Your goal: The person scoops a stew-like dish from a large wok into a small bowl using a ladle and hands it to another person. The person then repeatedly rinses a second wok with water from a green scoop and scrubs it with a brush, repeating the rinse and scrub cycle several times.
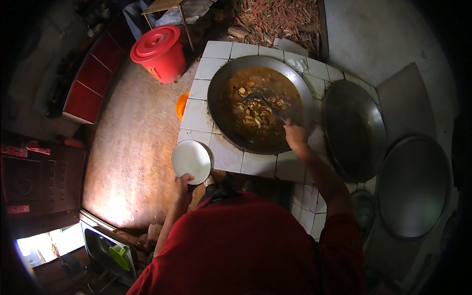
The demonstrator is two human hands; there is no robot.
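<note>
My left hand (185, 181) grips the rim of a white bowl (191, 162), thumb over its edge; no food shows inside. The bowl is beside the near left corner of the tiled stove (225, 155). My right hand (296, 137) is closed around the handle of a ladle (273, 108), above the right near side of a large metal wok (218, 121). The ladle's dark head lies in the brown soup (239, 129), among pale cubes and chopped pieces that look like tofu and vegetables.
A second wok (350, 136) sits to the right, with a round metal lid (415, 188) beyond it. A red lidded bucket (166, 59) and an orange basin (181, 105) stand left of the stove. A sink (99, 247) holds a green utensil. A person's legs (132, 16) show behind the bucket.
</note>
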